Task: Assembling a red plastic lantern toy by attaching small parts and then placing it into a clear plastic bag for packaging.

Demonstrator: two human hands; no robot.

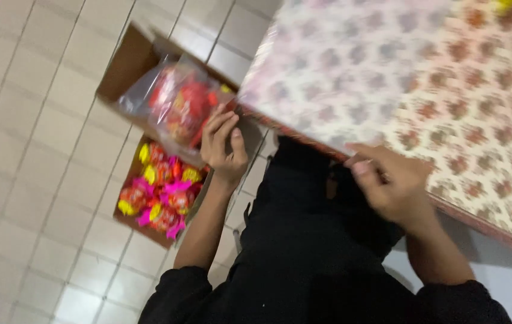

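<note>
While left fingers (223, 129) clamp the clear red-filled bag (175, 102), right fingers (367, 159) curl on the table edge (304, 135).

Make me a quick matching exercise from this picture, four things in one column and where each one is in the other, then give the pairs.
Things:
1. left hand
2. right hand
3. cardboard box
4. patterned cloth

Places:
A. at the edge of the table
B. on the tiled floor, holding bright wrapped packets
C. spread over the table top
D. gripping a clear bag of red packets

Pairs: 1-D, 2-A, 3-B, 4-C
</note>
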